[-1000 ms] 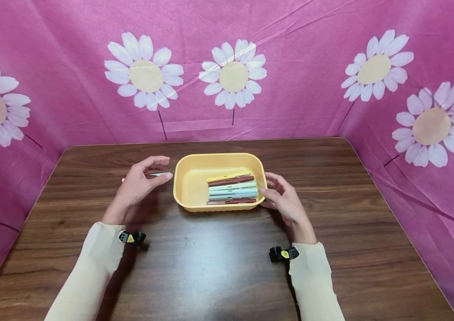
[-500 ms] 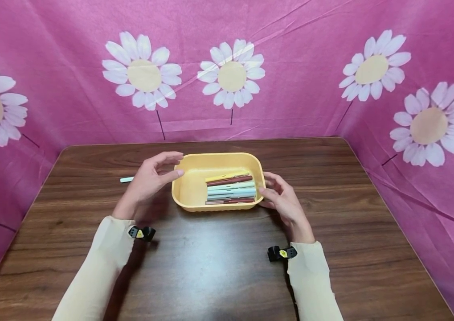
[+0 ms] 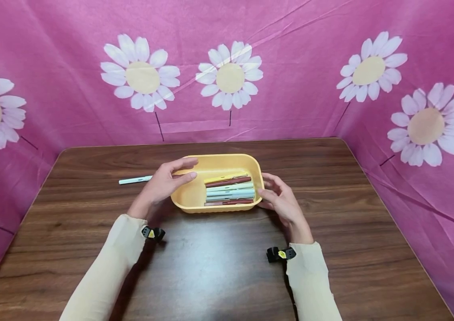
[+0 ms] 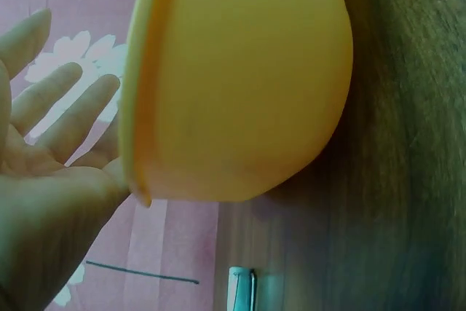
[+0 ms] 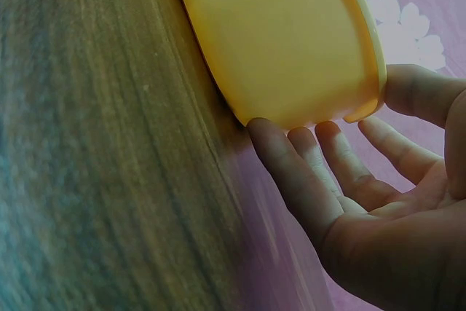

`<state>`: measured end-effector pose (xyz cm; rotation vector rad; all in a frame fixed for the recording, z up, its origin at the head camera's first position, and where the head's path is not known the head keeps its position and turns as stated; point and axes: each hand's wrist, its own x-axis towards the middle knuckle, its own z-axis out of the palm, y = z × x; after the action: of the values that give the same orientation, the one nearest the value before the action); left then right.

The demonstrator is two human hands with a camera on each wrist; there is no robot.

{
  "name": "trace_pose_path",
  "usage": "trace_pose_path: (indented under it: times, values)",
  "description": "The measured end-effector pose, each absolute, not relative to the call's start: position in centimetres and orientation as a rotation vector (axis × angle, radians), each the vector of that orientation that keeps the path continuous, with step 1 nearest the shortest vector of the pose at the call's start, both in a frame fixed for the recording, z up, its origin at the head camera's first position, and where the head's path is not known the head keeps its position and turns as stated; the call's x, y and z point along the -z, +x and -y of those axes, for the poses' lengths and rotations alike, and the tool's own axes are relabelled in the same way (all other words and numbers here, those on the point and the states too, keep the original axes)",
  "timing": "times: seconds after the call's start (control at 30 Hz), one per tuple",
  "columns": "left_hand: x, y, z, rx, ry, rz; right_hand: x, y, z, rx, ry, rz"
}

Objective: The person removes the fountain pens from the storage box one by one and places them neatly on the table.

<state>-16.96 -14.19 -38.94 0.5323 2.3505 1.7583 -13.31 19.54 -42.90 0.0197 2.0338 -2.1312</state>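
A yellow plastic bin (image 3: 188, 207) stands on the table with several pens lying side by side in its right half. Yellow, dark red, pale green, light blue and grey-blue barrels show among these pens (image 3: 230, 191). My left hand (image 3: 165, 183) hovers over the bin's left end, fingers spread and relaxed, nothing between them. To its left lies a light blue pen (image 3: 134, 180), its right end hidden behind the hand. At the opposite end my right hand (image 3: 286, 200) holds the bin, thumb at the rim and fingers (image 5: 342, 154) against the outer wall.
The wood-grain table (image 3: 210, 267) ends at its back edge before a pink cloth (image 3: 291, 89) printed with white daisies, which also runs along both sides. Each wrist carries a small black camera, such as the right wrist camera (image 3: 280, 254).
My left hand has moved right, from beside the light blue pen to over the bin's left end, uncovering much of that pen. My right hand stays at the bin's right end.
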Motion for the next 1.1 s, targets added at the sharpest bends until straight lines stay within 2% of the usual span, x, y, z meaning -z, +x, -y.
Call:
trace_pose_path:
  times: [0.8, 1.1]
  values:
    - [40.1, -19.4, 10.5, -1.496, 0.660, -2.414, 42.8, -13.5, -19.8, 2.137, 0.035, -2.024]
    - [40.7, -19.7, 9.1, -1.441, 0.613, -2.364, 42.9, -13.4, -19.6, 2.139, 0.027, -2.017]
